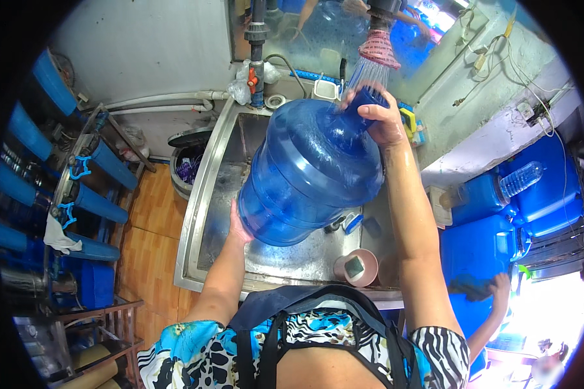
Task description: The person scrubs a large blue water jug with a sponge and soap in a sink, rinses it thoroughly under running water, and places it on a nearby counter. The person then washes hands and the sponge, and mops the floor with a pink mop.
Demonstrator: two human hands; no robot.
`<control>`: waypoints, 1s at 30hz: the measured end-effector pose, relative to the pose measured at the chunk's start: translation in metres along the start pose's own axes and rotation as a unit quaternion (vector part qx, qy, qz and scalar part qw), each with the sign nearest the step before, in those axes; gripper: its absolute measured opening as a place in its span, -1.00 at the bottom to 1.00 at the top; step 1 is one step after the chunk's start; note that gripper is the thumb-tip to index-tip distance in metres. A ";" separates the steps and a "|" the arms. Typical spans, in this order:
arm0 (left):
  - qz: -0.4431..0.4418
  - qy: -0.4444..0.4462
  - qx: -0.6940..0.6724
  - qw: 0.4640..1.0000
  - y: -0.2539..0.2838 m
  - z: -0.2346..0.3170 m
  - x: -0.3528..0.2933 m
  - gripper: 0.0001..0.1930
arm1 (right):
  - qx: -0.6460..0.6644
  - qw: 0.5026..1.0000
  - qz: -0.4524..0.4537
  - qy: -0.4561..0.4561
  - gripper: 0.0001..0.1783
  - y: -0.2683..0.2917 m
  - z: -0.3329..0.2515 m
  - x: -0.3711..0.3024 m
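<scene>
A big translucent blue water jug [305,172] is held tilted over a metal sink, its neck pointing up and to the right. My right hand [384,120] is closed round the neck. My left hand [239,223] supports the jug's lower left side near its base, with most of its fingers hidden behind the plastic. Water streams down onto the neck and my right hand from a pipe end wrapped in pink cloth [379,48].
In the metal sink [204,188] stands a pink cup [362,267] with a green sponge. A bin [187,162] is left of it, near racks of blue filter housings [104,207]. Blue containers [477,253] stand at right, where another person's hand [499,288] holds a dark cloth [470,287].
</scene>
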State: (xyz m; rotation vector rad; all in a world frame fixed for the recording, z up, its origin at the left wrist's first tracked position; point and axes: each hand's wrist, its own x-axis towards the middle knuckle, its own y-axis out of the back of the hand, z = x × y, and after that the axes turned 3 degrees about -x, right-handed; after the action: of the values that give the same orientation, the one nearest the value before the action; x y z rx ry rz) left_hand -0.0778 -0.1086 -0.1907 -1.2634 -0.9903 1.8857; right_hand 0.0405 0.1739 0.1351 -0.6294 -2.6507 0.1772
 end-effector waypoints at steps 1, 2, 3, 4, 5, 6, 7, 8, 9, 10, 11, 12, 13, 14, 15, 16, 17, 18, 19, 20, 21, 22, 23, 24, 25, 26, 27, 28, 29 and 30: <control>-0.014 -0.017 0.011 1.000 -0.002 -0.003 0.003 -0.08 | 0.001 1.000 0.018 -0.013 -0.51 -0.006 0.002 0.003; -0.011 -0.040 0.020 0.999 -0.003 -0.006 0.009 -0.12 | -0.006 0.997 0.070 -0.037 -0.49 -0.010 0.004 0.005; -0.016 -0.043 0.035 0.998 -0.003 -0.008 0.012 -0.16 | -0.026 0.985 0.167 -0.036 -0.46 -0.016 0.009 0.009; 0.006 -0.048 0.018 0.999 -0.001 -0.011 0.013 -0.18 | -0.078 0.965 0.242 -0.060 -0.46 -0.021 0.015 0.010; 0.016 -0.037 0.010 0.999 0.001 -0.011 0.014 -0.19 | -0.092 0.953 0.280 -0.071 -0.44 -0.020 0.015 0.011; 0.051 -0.010 -0.010 0.999 0.001 -0.011 0.015 -0.20 | -0.102 0.949 0.276 -0.108 -0.42 -0.020 0.018 0.012; -0.011 -0.026 0.005 1.000 0.004 -0.011 0.014 -0.17 | -0.099 0.972 0.205 -0.063 -0.42 -0.017 0.017 0.011; -0.028 -0.002 -0.007 1.000 0.005 -0.011 0.014 -0.16 | -0.097 0.987 0.121 -0.029 -0.42 -0.014 0.017 0.010; -0.048 0.022 -0.020 0.998 0.006 -0.013 0.016 -0.16 | -0.087 0.994 0.059 0.013 -0.42 -0.012 0.017 0.009; -0.029 0.035 -0.038 0.998 0.008 -0.013 0.014 -0.15 | -0.056 0.998 0.012 0.004 -0.42 -0.009 0.015 0.007; -0.074 -0.042 -0.025 0.996 0.006 -0.015 0.019 -0.13 | -0.018 1.000 -0.014 0.009 -0.43 -0.010 0.015 0.008; -0.045 -0.054 -0.026 0.997 0.007 -0.017 0.020 -0.13 | 0.019 1.000 -0.006 0.009 -0.44 -0.010 0.014 0.007; -0.019 -0.061 -0.033 0.997 0.006 -0.018 0.023 -0.13 | 0.009 0.997 0.079 -0.016 -0.49 -0.012 0.015 0.008; -0.009 -0.043 -0.061 0.997 0.007 -0.019 0.023 -0.13 | -0.073 0.981 0.177 -0.026 -0.49 -0.015 0.016 0.009; 0.026 -0.050 -0.035 0.998 0.006 -0.019 0.023 -0.13 | -0.080 0.966 0.242 -0.050 -0.50 -0.017 0.016 0.010; 0.009 -0.050 -0.021 0.998 0.005 -0.019 0.022 -0.14 | -0.086 0.952 0.277 -0.101 -0.50 -0.019 0.016 0.011; 0.000 -0.014 -0.025 1.000 0.006 -0.016 0.017 -0.14 | -0.096 0.967 0.230 -0.060 -0.51 -0.019 0.016 0.010; 0.028 0.008 -0.034 0.999 0.004 -0.013 0.013 -0.15 | -0.107 0.981 0.162 -0.028 -0.51 -0.018 0.017 0.010; 0.074 0.067 -0.009 0.995 0.005 -0.009 0.004 -0.14 | -0.117 0.986 0.116 0.004 -0.51 -0.014 0.016 0.008; 0.026 0.051 -0.023 0.998 0.000 -0.008 0.001 -0.16 | -0.062 0.997 0.034 -0.005 -0.52 -0.009 0.016 0.008; 0.011 0.024 -0.039 0.999 -0.006 -0.008 -0.001 -0.19 | -0.003 1.000 -0.027 -0.009 -0.52 -0.001 0.016 0.006; -0.036 0.007 -0.058 0.998 -0.012 -0.006 -0.001 -0.22 | 0.059 0.994 -0.090 -0.019 -0.53 0.009 0.016 0.004; 0.011 -0.032 -0.028 0.999 -0.020 -0.005 0.000 -0.27 | 0.039 0.998 -0.043 -0.023 -0.54 0.019 0.019 -0.001; 0.026 -0.062 -0.005 0.998 -0.028 -0.003 0.002 -0.31 | -0.059 0.996 0.066 0.026 -0.61 0.031 0.023 -0.002; 0.047 -0.087 0.017 0.995 -0.034 0.001 0.003 -0.36 | -0.110 0.977 0.175 0.048 -0.65 0.044 0.029 -0.004; 0.047 -0.133 0.051 0.989 -0.042 0.010 0.005 -0.39 | -0.147 0.955 0.242 0.089 -0.68 0.060 0.034 -0.004; 0.051 -0.172 0.081 0.980 -0.050 0.024 0.005 -0.43 | -0.212 0.926 0.298 0.093 -0.70 0.079 0.038 -0.015; 0.059 -0.216 0.110 0.968 -0.058 0.038 0.002 -0.46 | -0.277 0.891 0.343 0.110 -0.71 0.099 0.044 -0.032; 0.084 -0.237 0.171 0.953 -0.068 0.054 0.001 -0.42 | -0.273 0.881 0.380 0.071 -0.68 0.119 0.055 -0.048; 0.111 -0.264 0.231 0.930 -0.083 0.069 -0.001 -0.38 | -0.257 0.860 0.439 0.024 -0.63 0.139 0.068 -0.064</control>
State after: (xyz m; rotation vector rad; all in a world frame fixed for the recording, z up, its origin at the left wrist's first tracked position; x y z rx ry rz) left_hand -0.1334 -0.0834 -0.1025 -0.6176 -0.5980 2.5233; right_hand 0.1206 0.2668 0.0206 -1.9539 -2.1433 -0.3085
